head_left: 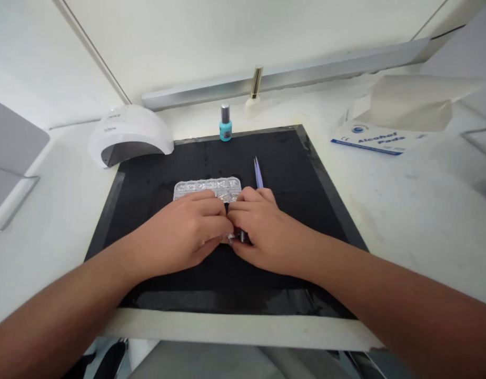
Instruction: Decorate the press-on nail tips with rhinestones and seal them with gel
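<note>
My left hand [187, 229] and my right hand [266, 226] meet over the middle of a black mat [156, 281]. Both have their fingers curled inward, the fingertips nearly touching. Between them shows a small, pale, shiny bit, too small to name, and a dark shiny piece lies under my right fingers. Just beyond my hands sits a clear case [207, 184] with small compartments holding tiny pieces; my fingers cover its near side. Purple tweezers [258, 173] point away from me beyond my right hand, their near end hidden behind it.
A white domed lamp [136, 129] stands at the mat's far left corner. Along the far edge are a turquoise bottle [226, 129] and a cream bottle with a gold cap [253, 105]. An open alcohol pads box [385, 134] rests on the white table [408, 216] at the right.
</note>
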The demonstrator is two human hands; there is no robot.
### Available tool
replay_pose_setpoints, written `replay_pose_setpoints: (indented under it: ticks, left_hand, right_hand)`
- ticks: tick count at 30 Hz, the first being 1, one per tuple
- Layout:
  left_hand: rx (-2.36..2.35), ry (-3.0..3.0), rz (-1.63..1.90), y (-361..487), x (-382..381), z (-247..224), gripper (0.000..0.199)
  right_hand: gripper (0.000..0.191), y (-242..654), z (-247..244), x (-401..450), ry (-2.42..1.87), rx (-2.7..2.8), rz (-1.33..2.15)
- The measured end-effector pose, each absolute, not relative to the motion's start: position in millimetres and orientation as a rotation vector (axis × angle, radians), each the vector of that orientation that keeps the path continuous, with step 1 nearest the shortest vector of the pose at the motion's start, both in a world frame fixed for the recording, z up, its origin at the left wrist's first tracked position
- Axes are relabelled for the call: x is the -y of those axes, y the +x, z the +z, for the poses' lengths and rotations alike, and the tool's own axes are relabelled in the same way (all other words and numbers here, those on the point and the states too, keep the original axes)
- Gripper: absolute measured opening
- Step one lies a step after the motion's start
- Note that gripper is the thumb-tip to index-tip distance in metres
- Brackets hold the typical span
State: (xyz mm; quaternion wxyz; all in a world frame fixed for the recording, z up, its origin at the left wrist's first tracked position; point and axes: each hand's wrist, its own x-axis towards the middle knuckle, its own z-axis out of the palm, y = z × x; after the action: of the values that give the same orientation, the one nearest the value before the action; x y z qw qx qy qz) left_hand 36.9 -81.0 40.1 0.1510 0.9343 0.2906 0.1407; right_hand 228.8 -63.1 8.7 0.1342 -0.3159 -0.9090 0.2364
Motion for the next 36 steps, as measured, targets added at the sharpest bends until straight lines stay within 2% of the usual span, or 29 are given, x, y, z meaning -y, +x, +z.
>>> replay_pose_setpoints:
  ticks: [13, 20, 25, 31, 36]
  left_hand:
    - [-0.773, 2.686, 0.403, 37.2, 85.8, 42.1, 0.021]
    - [-0.873, 2.731, 0.386, 40.2, 83.5, 39.1, 0.021]
    - [-0.922, 2.701, 0.42, 37.0, 82.9, 38.9, 0.022]
    - [-0.909, 2.577, 0.567, 19.0, 81.8, 46.9, 0.014]
    - [-0.838, 2.555, 0.552, 11.6, 74.6, 48.3, 0.015]
  right_hand:
    - [0.008, 227.6, 9.5, 61.8, -0.977, 2.631, 0.784]
    - [0.015, 227.6, 10.7, 62.3, -0.968, 2.625, 0.73]
    - [0.011, 228.0, 9.5, 62.7, -0.97, 2.616, 0.69]
    - [0.002, 231.7, 15.0, 66.8, -0.948, 2.589, 0.665]
    - [0.022, 243.9, 20.8, 64.0, -0.859, 2.518, 0.52]
